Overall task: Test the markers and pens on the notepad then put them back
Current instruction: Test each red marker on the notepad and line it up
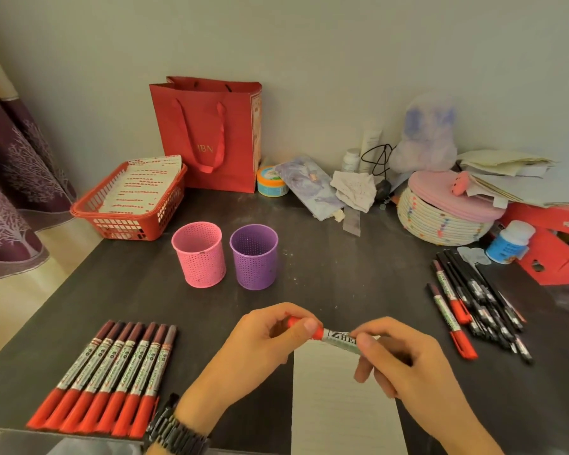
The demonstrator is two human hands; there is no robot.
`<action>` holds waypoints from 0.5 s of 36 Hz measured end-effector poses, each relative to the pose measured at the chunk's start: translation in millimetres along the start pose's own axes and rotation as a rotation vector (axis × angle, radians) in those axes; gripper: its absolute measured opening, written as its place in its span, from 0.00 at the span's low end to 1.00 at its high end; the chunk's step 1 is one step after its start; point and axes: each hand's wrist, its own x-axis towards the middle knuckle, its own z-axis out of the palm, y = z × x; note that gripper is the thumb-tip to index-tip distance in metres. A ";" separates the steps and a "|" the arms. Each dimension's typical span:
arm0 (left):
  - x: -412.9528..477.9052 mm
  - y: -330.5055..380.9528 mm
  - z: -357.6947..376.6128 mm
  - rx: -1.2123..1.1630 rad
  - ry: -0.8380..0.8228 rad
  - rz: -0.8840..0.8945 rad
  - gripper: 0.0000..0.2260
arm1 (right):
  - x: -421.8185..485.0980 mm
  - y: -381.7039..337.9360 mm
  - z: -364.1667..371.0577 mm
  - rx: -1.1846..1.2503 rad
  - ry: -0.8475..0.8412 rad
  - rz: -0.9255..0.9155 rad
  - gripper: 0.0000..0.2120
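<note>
At six o'clock, over the top edge of the notepad [342, 408], the left hand [263, 349] gripped the red cap [316, 333] of a marker [339, 337] while the right hand [404, 362] pinched its barrel. More markers [112, 376] lay at eight o'clock, pens [480, 303] at three.

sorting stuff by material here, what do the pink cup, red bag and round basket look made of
Pink cup: probably matte plastic, maybe painted metal; evenly perforated walls.
Red bag: stiff paper, crisp folds, ribbon-like handles.
Round basket: coiled rope, seemingly cotton; stacked cord rings show.
</note>
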 end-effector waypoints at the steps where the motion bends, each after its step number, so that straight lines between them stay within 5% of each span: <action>1: -1.2 1.2 -0.6 0.009 -0.015 -0.008 0.11 | -1.9 -1.6 0.5 -0.054 0.007 -0.003 0.10; 5: -3.7 3.5 -3.0 0.039 -0.022 -0.017 0.11 | -8.1 -5.0 5.4 -0.187 0.024 -0.027 0.11; 11: -3.6 4.7 9.0 0.057 0.289 0.030 0.21 | -16.2 -6.6 31.2 0.033 0.107 0.044 0.16; 15: -4.1 15.1 15.9 -0.460 0.475 0.034 0.21 | -22.7 -4.3 52.3 0.194 0.131 0.123 0.17; 18: -6.0 26.1 14.9 -0.978 0.385 -0.009 0.19 | -28.2 -0.9 67.8 0.222 0.115 0.177 0.17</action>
